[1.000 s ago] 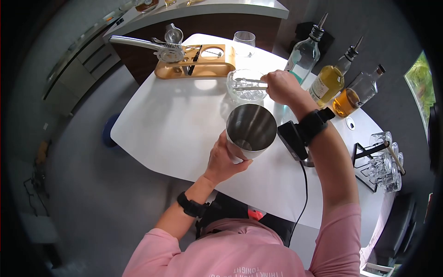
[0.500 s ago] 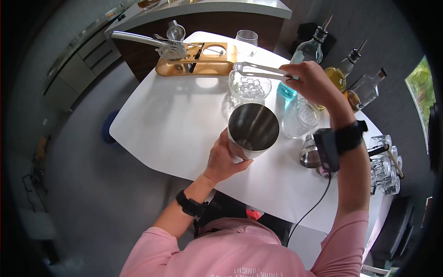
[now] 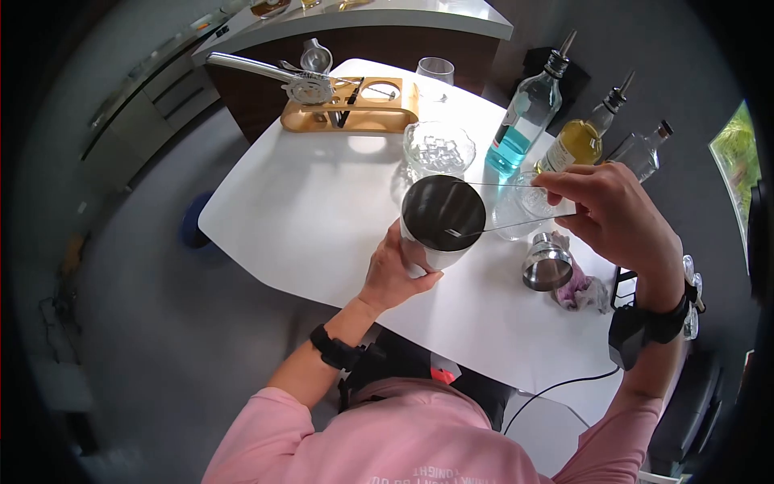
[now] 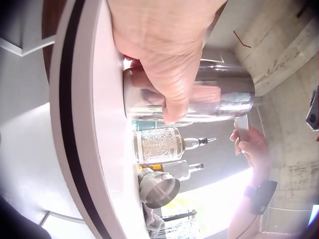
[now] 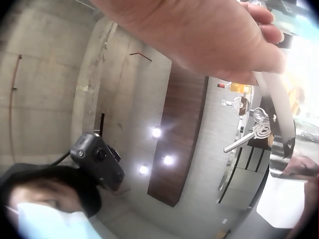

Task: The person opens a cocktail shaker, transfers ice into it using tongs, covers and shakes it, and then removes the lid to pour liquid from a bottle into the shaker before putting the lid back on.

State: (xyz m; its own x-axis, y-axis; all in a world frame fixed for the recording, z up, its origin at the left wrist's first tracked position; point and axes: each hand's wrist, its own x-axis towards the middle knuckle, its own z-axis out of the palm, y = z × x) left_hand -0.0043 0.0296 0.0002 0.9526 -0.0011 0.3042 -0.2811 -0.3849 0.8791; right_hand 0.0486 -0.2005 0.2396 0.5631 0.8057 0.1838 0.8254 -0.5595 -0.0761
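My left hand [image 3: 391,274] grips a tall metal shaker tin [image 3: 439,211] low on its side. In the left wrist view, the thumb lies across the tin's shiny wall [image 4: 229,92], its base close to the white tabletop. Pinched in my right hand [image 3: 617,211] is a pair of metal ice tongs [image 3: 520,223], arms spread and tips at the tin's mouth. The right wrist view shows a flat tong arm [image 5: 280,102] running down to the tin's rim. Behind the tin stands a clear glass bowl [image 3: 409,149] with ice in it.
A patterned glass [image 3: 508,216], a small metal cup [image 3: 548,273] and a crumpled cloth [image 3: 582,292] are right of the tin. Bottles with pourers, one holding blue liquid [image 3: 511,145], line the back right. A wooden rack [image 3: 379,123] with bar tools stands back left.
My right hand has brought the tongs from the ice bowl, rightward and toward my body, to the tin's mouth. The left hand keeps holding the tin in nearly the same place.
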